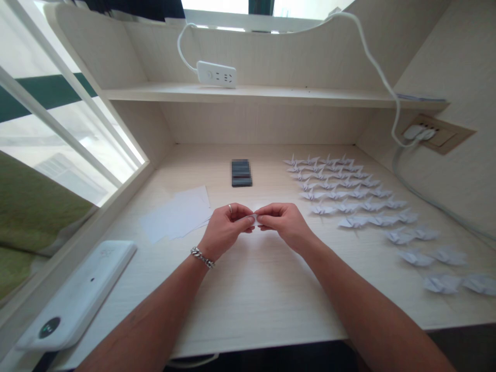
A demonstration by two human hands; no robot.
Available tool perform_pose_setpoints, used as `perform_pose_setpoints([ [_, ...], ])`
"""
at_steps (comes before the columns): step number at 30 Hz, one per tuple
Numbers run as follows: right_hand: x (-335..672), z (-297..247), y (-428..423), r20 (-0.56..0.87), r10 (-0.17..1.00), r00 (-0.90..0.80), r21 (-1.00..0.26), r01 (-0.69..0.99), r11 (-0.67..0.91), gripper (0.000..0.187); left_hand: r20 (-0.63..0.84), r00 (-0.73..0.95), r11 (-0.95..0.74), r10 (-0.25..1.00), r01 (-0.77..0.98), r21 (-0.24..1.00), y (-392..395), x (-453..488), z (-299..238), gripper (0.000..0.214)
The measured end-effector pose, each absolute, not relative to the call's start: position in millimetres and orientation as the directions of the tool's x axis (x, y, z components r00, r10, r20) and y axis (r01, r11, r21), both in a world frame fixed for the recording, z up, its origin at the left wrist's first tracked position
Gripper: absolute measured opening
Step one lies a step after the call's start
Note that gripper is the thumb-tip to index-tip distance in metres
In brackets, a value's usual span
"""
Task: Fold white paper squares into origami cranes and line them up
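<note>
Both my hands meet above the middle of the desk, pinching a small folded piece of white paper between thumbs and forefingers. My left hand, with a ring and a chain bracelet at the wrist, has its end of the paper. Opposite it, my right hand grips the other end. Most of the paper is hidden by the fingertips, so its exact shape does not show. Loose white paper sheets lie just left of my left hand. To the right stand several rows of folded paper cranes.
A dark phone-like device with a blurred screen lies beyond my hands. At left is a long white device with a round dark button. A white power strip sits on the shelf. Its cable runs to a wall socket.
</note>
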State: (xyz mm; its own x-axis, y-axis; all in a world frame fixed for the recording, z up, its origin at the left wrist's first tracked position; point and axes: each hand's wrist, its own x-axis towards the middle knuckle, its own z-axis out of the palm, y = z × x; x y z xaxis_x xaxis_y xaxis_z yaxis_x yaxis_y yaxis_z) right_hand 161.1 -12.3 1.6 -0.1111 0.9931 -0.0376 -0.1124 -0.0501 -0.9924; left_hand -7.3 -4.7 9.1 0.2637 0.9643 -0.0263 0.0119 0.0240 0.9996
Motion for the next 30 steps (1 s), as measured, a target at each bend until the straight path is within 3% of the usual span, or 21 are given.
perform_pose_setpoints([
  [18,161,0,-13,0.001,0.992,-0.122,-0.993,-0.115,-0.013,0.016,-0.038,0.284,0.033,0.958,0.021,0.999,-4,-10,12,0.016],
  [30,161,4,-16,-0.024,0.986,-0.163,-0.979,-0.194,-0.056,0.016,0.051,0.299,-0.082,0.953,0.092,0.992,-6,-12,18,0.003],
])
